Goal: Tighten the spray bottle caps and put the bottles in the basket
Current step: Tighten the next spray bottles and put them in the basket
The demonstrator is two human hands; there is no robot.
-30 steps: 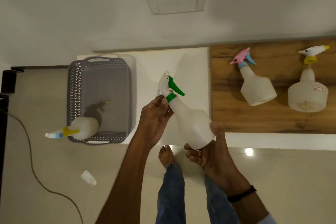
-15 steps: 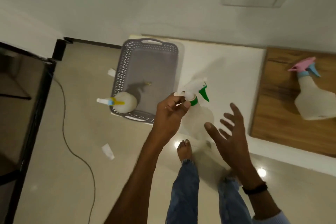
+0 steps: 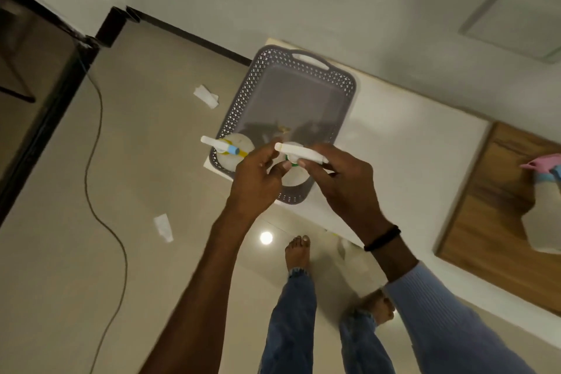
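The grey perforated basket (image 3: 243,100) sits at the left end of the white table (image 3: 409,146). A white spray bottle with a yellow and blue head (image 3: 232,147) stands in its near left corner. Beside it, inside the basket's near end, stands the bottle with the green collar (image 3: 294,163), seen from above. My right hand (image 3: 340,182) grips its white spray head. The fingers of my left hand (image 3: 258,182) pinch at its neck. A third bottle with a pink and blue head (image 3: 543,209) lies on the wooden board (image 3: 485,206) at the right edge.
The basket overhangs the table's left edge above the tiled floor. A dark cable (image 3: 100,130) and two paper scraps (image 3: 206,96) lie on the floor. Dark furniture (image 3: 45,85) stands at far left. My bare feet and jeans are below the table edge.
The green-collared bottle went left from in front of me into the basket. My right hand, open half a second ago, now grips its head. The view swung left.
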